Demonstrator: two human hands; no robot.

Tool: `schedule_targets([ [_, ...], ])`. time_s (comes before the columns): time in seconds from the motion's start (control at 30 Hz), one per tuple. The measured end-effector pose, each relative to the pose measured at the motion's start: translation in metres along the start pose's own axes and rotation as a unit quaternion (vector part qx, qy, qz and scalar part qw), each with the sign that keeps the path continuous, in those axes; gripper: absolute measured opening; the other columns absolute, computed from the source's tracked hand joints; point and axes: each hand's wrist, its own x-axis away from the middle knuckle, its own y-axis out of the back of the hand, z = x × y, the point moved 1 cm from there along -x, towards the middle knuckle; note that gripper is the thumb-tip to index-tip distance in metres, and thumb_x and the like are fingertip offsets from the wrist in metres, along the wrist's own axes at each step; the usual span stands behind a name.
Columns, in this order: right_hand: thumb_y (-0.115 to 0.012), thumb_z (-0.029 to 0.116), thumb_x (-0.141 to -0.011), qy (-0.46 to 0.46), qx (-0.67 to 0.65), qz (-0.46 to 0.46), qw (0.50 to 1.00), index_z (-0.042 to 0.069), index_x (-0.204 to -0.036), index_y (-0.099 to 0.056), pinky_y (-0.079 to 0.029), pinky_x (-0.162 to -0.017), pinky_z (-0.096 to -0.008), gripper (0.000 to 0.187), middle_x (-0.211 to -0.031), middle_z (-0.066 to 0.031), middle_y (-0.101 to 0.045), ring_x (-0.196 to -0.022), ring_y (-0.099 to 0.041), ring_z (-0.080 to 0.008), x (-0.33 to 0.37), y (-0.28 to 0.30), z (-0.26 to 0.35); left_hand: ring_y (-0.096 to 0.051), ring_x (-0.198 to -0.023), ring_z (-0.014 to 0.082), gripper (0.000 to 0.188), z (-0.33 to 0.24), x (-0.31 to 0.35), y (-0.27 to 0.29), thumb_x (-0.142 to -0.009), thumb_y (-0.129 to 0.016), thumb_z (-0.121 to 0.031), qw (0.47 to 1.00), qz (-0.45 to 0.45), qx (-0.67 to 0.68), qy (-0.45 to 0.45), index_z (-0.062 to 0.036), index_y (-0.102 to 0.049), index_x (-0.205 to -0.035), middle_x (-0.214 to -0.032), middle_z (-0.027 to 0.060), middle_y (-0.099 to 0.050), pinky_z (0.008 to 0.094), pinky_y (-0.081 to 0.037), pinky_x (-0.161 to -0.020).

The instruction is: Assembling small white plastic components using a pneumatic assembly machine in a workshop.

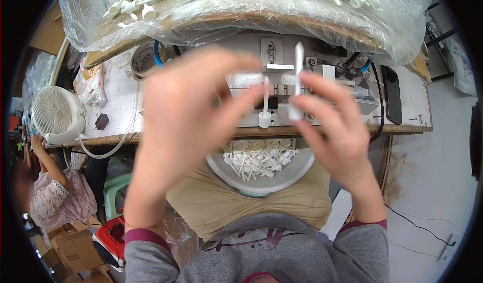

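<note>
My left hand (183,99), smeared by motion, reaches over the bench from the left. Its thumb and forefinger close at the tip of a slim white plastic stick with a round cap (265,118) at its lower end. My right hand (337,132) pinches another white plastic piece (299,59), held upright with its pointed tip uppermost. Behind both pieces sits a metal fixture (278,67) with blocks and bolts, partly hidden by my hands. In my lap, a pale basket (298,173) holds many small white capped sticks (256,159).
Plastic sheeting (241,11) with heaps of white parts covers a raised board at the back. A white fan (58,113), a tape roll (145,59) and hoses lie left; a phone (391,94) lies right. Another person (63,197) sits at far left.
</note>
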Motion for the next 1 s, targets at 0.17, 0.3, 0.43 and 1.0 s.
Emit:
schedule_targets([
  [0.17,-0.069,0.006,-0.079,0.017,0.05,0.071,0.996,0.0,-0.097,-0.065,-0.053,-0.065,-0.0299,0.021,-0.126,-0.0206,-0.067,-0.074,-0.066,-0.0196,0.022,-0.027,0.017,-0.068,-0.092,0.0231,0.025,0.008,-0.075,0.029,-0.082,-0.077,-0.012,0.981,-0.094,-0.169,0.024,-0.0007,-0.075,-0.103,-0.098,0.015,-0.074,0.0318,-0.052,-0.084],
  [0.3,-0.073,0.011,-0.077,0.027,0.119,0.117,0.986,0.003,-0.095,-0.064,-0.046,-0.053,-0.0255,0.022,-0.124,-0.0162,-0.07,-0.053,-0.056,-0.0154,0.011,-0.038,0.022,-0.069,-0.103,0.0322,0.031,0.037,-0.119,0.023,-0.081,-0.077,-0.017,0.973,-0.002,-0.185,0.135,0.0013,-0.073,-0.106,-0.106,0.02,-0.073,0.0384,-0.053,-0.092],
  [0.43,-0.077,0.013,-0.077,0.016,0.115,0.139,0.983,0.003,-0.096,-0.064,-0.044,-0.048,-0.026,0.025,-0.121,-0.0146,-0.071,-0.046,-0.052,-0.0171,0.009,-0.039,0.017,-0.071,-0.099,0.033,0.035,0.049,-0.125,0.014,-0.082,-0.077,-0.021,0.979,0.011,-0.172,0.112,0.0019,-0.073,-0.108,-0.105,0.0209,-0.074,0.0392,-0.054,-0.089],
  [1.0,-0.075,0.007,-0.082,0.004,0.216,-0.113,0.97,0.0,-0.102,-0.07,-0.047,-0.064,-0.0284,0.023,-0.086,-0.0088,-0.067,-0.072,-0.062,-0.0178,-0.097,0.03,-0.056,-0.073,-0.088,0.0139,0.037,-0.017,0.008,0.0,-0.074,-0.08,0.001,1.0,0.004,0.018,-0.015,-0.0001,-0.074,-0.11,-0.125,0.0115,-0.069,0.0252,-0.06,-0.069],
])
